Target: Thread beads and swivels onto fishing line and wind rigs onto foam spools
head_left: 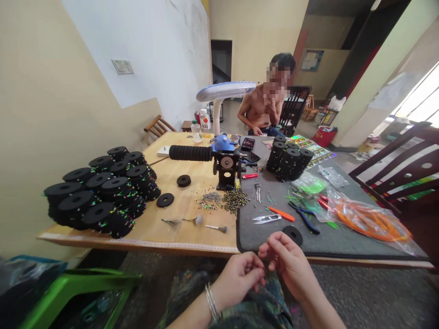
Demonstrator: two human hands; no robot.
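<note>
Camouflage-like trousers (254, 310) fill the bottom of the view, and two bare hands meet above them, in front of the worktop (202, 240). On the left hand (242, 276), which has silver bangles (211, 301) at its wrist, the fingers curl inward with the thumb close to them. The right hand (290, 262) faces it, thumb and forefinger nearly together. Whether either grip is clamped on something fine cannot be told.

Just beyond the right hand, a black foam ring (288, 231) lies flat on a grey mat (264, 240). Near it on the mat are silver snips (266, 219), an orange-handled tool (281, 213) and blue-handled pliers (307, 220); farther right lies a clear bag of orange strands (373, 221).

Left of the mat, three small fibre bundles (216, 228) lie in a row on bare wood. Behind them stand a heap of dark beads (235, 200) and two more foam discs (159, 201), well apart from the hands. A black clamp device (226, 178) carries a ribbed black roller (190, 153), beneath a blue-and-white lamp (224, 91). Stacked black spools (78, 203) with coloured bits crowd the left end. Across the worktop sits another person (262, 109).
</note>
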